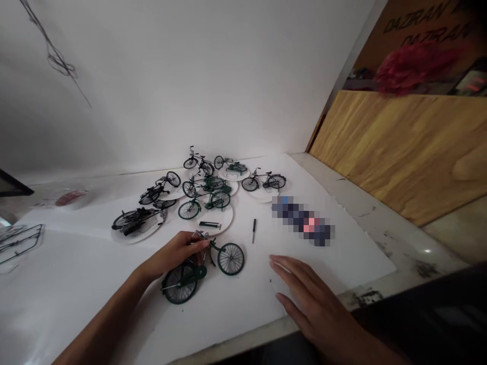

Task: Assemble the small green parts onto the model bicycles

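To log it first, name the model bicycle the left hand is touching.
The dark green model bicycle under the left hand, nearest the camera; the others sit farther back, most on white round plates.

Several model bicycles (204, 202), black and green, clustered toward the table's far edge, most on white paper plates (223, 221), small screwdriver (253, 230) lying apart on a white sheet (342, 253), pixelated object (303, 221) just right of it, plywood board (395, 152) beyond the table's right edge, red tuft (414, 68) above it
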A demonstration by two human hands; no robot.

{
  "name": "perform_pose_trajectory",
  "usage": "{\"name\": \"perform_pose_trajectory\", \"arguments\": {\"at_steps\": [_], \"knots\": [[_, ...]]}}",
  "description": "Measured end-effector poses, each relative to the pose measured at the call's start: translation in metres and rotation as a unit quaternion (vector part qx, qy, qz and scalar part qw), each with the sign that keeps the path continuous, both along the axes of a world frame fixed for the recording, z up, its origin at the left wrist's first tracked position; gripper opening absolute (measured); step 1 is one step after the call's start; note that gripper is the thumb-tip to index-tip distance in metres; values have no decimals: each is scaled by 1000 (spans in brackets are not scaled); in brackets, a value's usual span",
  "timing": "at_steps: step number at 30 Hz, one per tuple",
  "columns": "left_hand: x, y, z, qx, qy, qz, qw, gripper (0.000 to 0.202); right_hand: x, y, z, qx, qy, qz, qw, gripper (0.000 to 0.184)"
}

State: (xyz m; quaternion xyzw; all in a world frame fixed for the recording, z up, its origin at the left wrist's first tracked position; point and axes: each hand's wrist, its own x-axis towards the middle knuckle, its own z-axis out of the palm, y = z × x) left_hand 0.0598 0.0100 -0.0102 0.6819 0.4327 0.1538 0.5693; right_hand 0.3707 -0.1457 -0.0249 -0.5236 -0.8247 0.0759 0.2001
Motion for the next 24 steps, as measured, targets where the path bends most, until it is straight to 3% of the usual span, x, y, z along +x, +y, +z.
{"name": "perform_pose_trajectory", "arguments": {"at_steps": [2, 5, 10, 13, 18, 24], "knots": [[-1, 1, -2, -5, -11, -3, 1000, 44, -12, 13, 5, -39, 38, 0, 999, 52], [-2, 1, -5, 2, -25, 9, 1000, 44, -39, 53, 10, -117, 137, -13, 984, 54], [-9, -2, -3, 24, -28, 41, 998, 47, -83, 103, 17, -136, 194, 21, 971, 31], [-13, -5, 4, 41, -31, 69, 996, 46, -97, 109, 20, -166, 247, 43, 954, 19], [-4, -9, 18, 76, -37, 101, 991, 44, -99, 103, 23, -231, 343, 35, 910, 30], [42, -15, 22, 105, -38, 30, 993, 51, -79, 89, 28, -266, 396, -35, 878, 33]]}}
